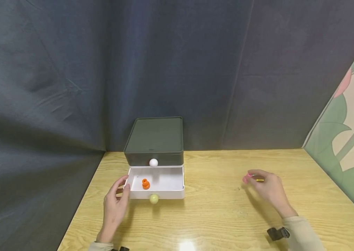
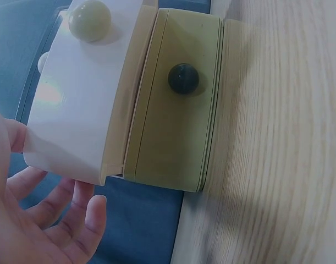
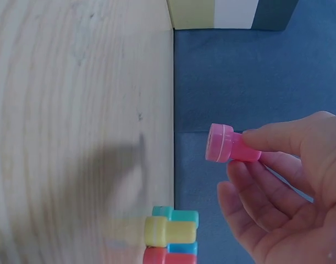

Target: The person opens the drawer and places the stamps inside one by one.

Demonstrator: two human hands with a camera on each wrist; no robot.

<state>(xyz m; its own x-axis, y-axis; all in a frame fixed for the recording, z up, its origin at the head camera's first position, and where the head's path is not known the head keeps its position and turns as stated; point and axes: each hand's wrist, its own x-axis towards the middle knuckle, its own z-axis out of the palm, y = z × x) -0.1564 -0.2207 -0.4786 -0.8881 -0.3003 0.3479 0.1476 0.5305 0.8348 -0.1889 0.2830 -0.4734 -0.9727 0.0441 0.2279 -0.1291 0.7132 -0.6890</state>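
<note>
pale sleeves [image 1: 303,233] came in along the near edge, a dark band [image 1: 278,233] at the right wrist. the right hand [image 1: 271,190] held a pink stamp [image 3: 231,144] pinched between thumb and fingertips, wide end down, above the wooden table [image 1: 214,209]. near it stood a yellow stamp [image 3: 181,231], a teal stamp [image 3: 184,218], a blue stamp [image 3: 181,247] and a red stamp [image 3: 170,257].

the left hand [image 1: 114,205] gripped the left front corner of the pulled-out white drawer [image 1: 168,195], thumb and fingers curved around it. an orange stamp [image 1: 145,184] stood inside, left of the middle, behind the yellow-green knob [image 1: 153,199]. below was a closed olive drawer [image 2: 168,132] with a dark knob [image 2: 183,78]. on the dark green top [image 1: 159,134], near its front edge, was a small mark [image 1: 151,149], perhaps lettering, too tiny to read. behind hung a dark curtain [image 1: 202,69].
</note>
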